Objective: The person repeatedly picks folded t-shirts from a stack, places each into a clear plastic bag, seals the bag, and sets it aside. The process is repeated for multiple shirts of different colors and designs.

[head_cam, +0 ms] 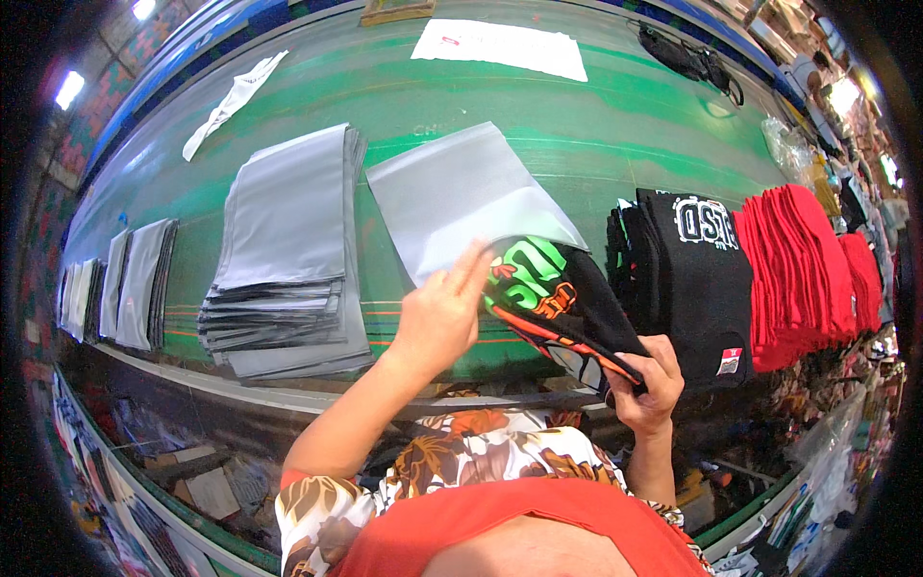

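A grey plastic bag [461,173] lies slanted on the green table in front of me. My left hand [441,314] pinches the near edge of its mouth, index and middle fingers pressed together; the thumb is hidden. My right hand [649,386] grips the near end of a folded black garment [598,288] with a green and orange print. The garment's far end is tucked under the bag's upper layer at the mouth. Left of the bag lies a thick stack of similar grey bags [288,209].
On the right stand folded black garments [696,288] and folded red garments [793,267]. More grey bag stacks [140,285] sit at far left. Across the green table [577,151] lie a white printed sheet [501,49], a crumpled white strip [234,104] and a black bundle [681,54].
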### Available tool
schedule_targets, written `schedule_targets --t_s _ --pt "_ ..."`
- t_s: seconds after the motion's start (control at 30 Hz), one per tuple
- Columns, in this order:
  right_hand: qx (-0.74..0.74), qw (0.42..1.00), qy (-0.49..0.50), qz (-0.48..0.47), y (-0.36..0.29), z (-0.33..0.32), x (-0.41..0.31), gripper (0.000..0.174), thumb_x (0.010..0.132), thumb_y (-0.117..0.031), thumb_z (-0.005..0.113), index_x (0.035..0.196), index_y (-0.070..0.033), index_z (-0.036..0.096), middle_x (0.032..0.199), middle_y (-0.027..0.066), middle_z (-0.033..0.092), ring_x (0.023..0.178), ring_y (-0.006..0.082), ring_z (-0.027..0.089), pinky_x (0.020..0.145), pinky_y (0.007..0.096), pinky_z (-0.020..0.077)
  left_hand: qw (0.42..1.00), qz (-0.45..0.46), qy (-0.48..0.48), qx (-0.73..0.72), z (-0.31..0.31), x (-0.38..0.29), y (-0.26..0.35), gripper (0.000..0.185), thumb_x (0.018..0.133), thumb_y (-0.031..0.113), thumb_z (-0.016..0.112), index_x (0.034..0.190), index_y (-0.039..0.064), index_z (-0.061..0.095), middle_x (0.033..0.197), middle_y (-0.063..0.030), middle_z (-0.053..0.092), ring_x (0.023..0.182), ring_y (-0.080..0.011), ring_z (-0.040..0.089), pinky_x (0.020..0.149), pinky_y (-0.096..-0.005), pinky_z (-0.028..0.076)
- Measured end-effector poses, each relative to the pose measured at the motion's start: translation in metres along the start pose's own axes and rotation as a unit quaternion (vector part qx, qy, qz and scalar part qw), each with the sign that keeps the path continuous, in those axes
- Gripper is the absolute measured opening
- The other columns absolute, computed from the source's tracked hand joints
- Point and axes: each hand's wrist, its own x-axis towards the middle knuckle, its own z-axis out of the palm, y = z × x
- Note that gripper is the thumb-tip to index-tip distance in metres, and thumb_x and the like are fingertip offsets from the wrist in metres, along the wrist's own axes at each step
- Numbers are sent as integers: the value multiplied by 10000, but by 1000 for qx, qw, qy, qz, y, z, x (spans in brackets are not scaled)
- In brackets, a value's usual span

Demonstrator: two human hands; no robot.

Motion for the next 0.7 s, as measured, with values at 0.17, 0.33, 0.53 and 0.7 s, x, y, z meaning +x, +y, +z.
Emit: schedule_targets --t_s 0.17,0.33,0.53,0.7 --pt "0 995 -19 -101 0 26 12 394 559 -38 760 948 -32 701 964 169 661 797 352 641 675 409 533 992 18 -122 -20 -11 11 26 827 685 -7 628 1472 23 377 1562 -153 364 975 -369 651 771 -462 569" --pt "26 997 45 -61 9 87 31 293 667 14 767 947 -2 683 969 185 658 831 344 626 692 395 492 986 72 -112 -104 -17 16 57 825 727 8 582 1513 41 335 1575 -169 339 890 -375 644 727 -468 564" --pt "102 994 -15 49 39 146 30 246 824 -213 679 1003 -45 691 1191 181 633 1125 358 582 941 483 468 983 129 -115 -56 -8 -14 63 754 730 140 661 1448 42 450 1584 -155 333 739 -269 617 619 -397 565" --pt "-108 983 -58 -137 35 136 15 454 835 -251 673 1280 -174 624 1378 157 540 1287 369 492 1083 574 347 979 131 -143 -66 6 -29 51 679 768 83 611 1430 20 473 1585 -163 326 709 -237 586 567 -354 559"
